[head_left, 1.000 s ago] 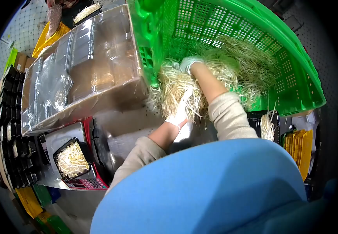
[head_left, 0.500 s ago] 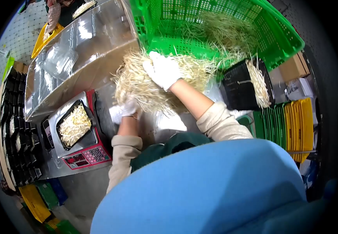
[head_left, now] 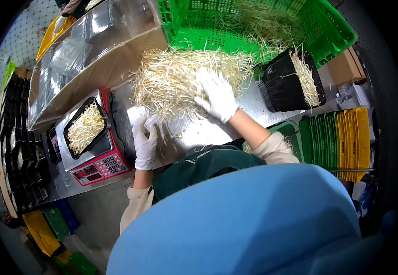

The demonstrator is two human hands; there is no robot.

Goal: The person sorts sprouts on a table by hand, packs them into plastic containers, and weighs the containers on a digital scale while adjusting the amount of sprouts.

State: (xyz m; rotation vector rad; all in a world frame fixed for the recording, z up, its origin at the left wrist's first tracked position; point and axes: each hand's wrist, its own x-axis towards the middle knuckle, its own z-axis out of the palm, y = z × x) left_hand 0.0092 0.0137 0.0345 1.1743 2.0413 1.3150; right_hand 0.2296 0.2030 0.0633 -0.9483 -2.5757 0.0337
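A loose heap of bean sprouts (head_left: pixel 166 78) lies on the metal table (head_left: pixel 254 110). My right hand (head_left: pixel 220 97), in a white glove, rests on the heap's near right side with the fingers stretched out and the thumb apart. My left hand (head_left: pixel 144 144), also gloved, is at the heap's near left edge. Its thumb stands away from the fingers, and bright light washes out the fingertips. To its left, a black tray of sprouts (head_left: pixel 86 128) sits on a red-edged scale (head_left: pixel 100 167).
A green crate (head_left: pixel 208 43) with more sprouts stands behind the heap. A black basket (head_left: pixel 281 87) with sprouts is at right, beside green and yellow trays (head_left: pixel 352 144). Clear plastic lids (head_left: pixel 70 55) fill a carton at left. Stacked black trays (head_left: pixel 22 151) line the far left.
My right hand has moved nearer and to the right across the sprouts. My left hand has come out from the heap's near edge, and the sprouts there lie flatter.
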